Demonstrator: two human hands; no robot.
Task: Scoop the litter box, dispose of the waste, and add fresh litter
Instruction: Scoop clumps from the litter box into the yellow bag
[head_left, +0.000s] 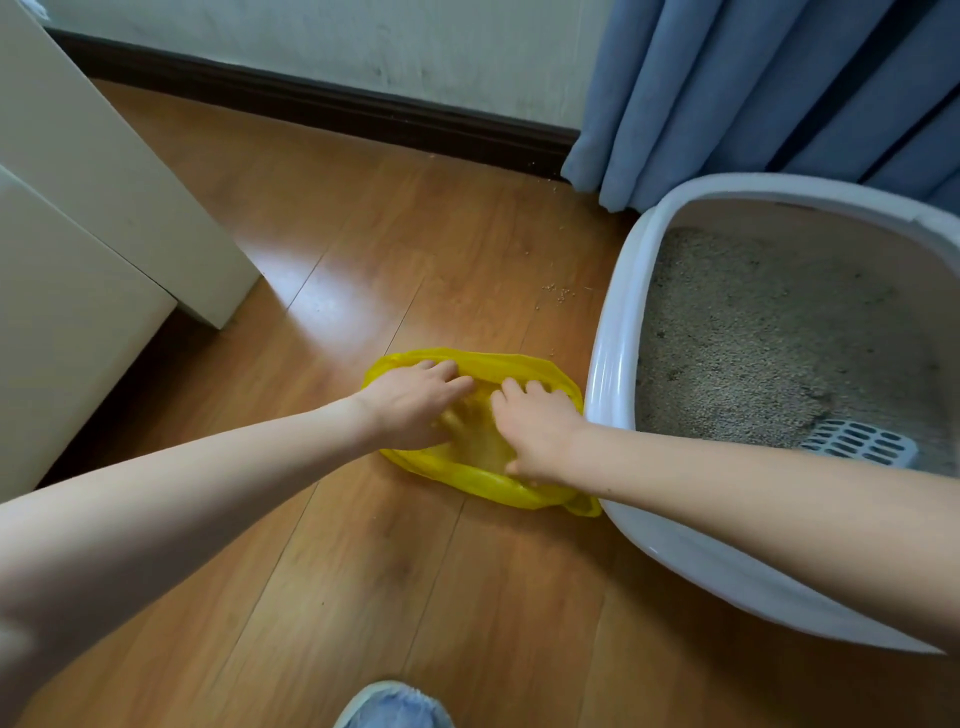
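Yellow bag under both hands, against the litter box.

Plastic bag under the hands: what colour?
Yellow, translucent. The plastic bag shows in the head view, beside the litter box.

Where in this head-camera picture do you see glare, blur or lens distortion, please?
Head view: a pale window-like glare lies on the wooden floor left of centre; the near left forearm at the lower left edge is smeared by blur; the wide lens bows the baseboard and the litter box rim; the yellow bag stays sharp.
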